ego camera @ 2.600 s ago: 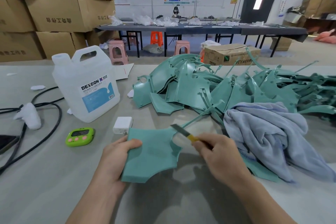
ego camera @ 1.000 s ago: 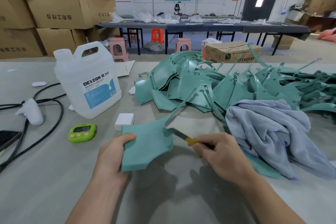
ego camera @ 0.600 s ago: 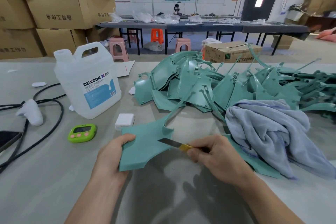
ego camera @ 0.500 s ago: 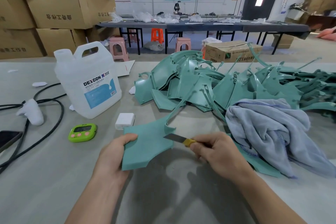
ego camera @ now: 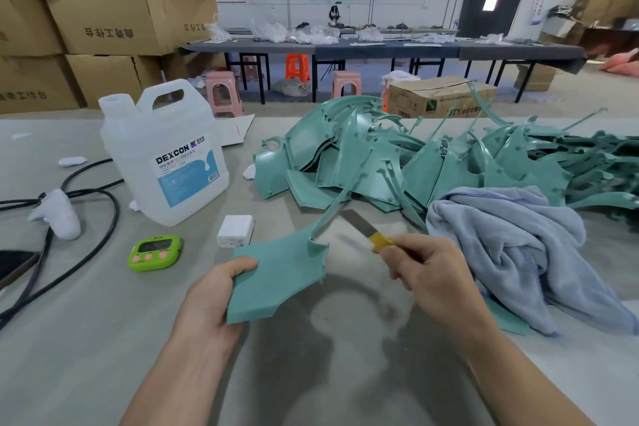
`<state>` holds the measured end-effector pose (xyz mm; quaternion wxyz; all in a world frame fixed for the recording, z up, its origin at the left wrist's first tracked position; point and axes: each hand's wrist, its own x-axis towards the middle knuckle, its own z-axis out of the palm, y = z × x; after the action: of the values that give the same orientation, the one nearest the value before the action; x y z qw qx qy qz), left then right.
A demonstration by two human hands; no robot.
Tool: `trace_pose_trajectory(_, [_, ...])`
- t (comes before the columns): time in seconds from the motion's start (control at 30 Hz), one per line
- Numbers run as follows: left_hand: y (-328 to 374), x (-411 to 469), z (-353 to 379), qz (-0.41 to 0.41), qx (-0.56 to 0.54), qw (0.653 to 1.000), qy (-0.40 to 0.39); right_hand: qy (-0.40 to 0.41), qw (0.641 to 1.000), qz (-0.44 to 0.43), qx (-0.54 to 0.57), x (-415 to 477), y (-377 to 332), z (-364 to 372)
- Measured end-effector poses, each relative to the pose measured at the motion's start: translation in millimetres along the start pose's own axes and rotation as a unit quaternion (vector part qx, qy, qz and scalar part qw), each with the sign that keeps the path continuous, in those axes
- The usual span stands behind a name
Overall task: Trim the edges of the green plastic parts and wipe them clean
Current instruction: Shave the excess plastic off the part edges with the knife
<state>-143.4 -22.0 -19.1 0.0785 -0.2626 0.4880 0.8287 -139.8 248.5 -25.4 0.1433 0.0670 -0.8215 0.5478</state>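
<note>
While my left hand [ego camera: 211, 297] grips the green part [ego camera: 273, 280] by its near corner over the bench [ego camera: 103, 322], my right hand [ego camera: 428, 273] curls round the knife [ego camera: 366, 230] | blade beside the part's thin stem [ego camera: 332, 204] | I judge: keep blade shallow, stroke away from left hand | cloth [ego camera: 511, 245] near for wiping.

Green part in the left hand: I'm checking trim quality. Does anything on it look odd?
Yes. A long thin strip juts up from the upper right corner of the green part, beside the knife in the right hand; it looks like untrimmed excess.
</note>
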Motion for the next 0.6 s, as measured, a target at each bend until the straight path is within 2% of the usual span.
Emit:
trace_pose_trajectory(0.1, [-0.3, -0.1, 0.7, -0.002, -0.001, 1.0, -0.001, -0.128, 0.992, -0.009, 0.007, -6.1, -3.8, 3.9])
trace_pose_trajectory(0.13, [-0.8, -0.2, 0.9, -0.003, -0.002, 1.0, -0.004, -0.132, 0.991, -0.007, -0.025, -8.1, -2.4, 7.4])
trace_pose_trajectory(0.23, [-1.6, 1.0, 0.7, -0.002, -0.014, 1.0, -0.009, -0.014, 0.995, 0.01, -0.097, -4.8, 4.2, 9.9])
trace_pose_trajectory(0.3, [-1.7, 1.4, 1.7, -0.006, -0.051, 0.998, -0.024, 0.033, 0.995, 0.008, -0.092, -3.6, 4.7, 6.7])
trace_pose_trajectory(0.43, [-2.7, 0.2, 4.7, -0.027, -0.129, 0.989, -0.067, 0.008, 0.999, -0.008, -0.05, -13.0, -0.7, 16.0])
trace_pose_trajectory(0.6, [-4.1, -3.9, 8.4, -0.044, -0.14, 0.984, -0.104, 0.006, 0.983, -0.038, -0.182, -18.6, -3.8, 28.0])
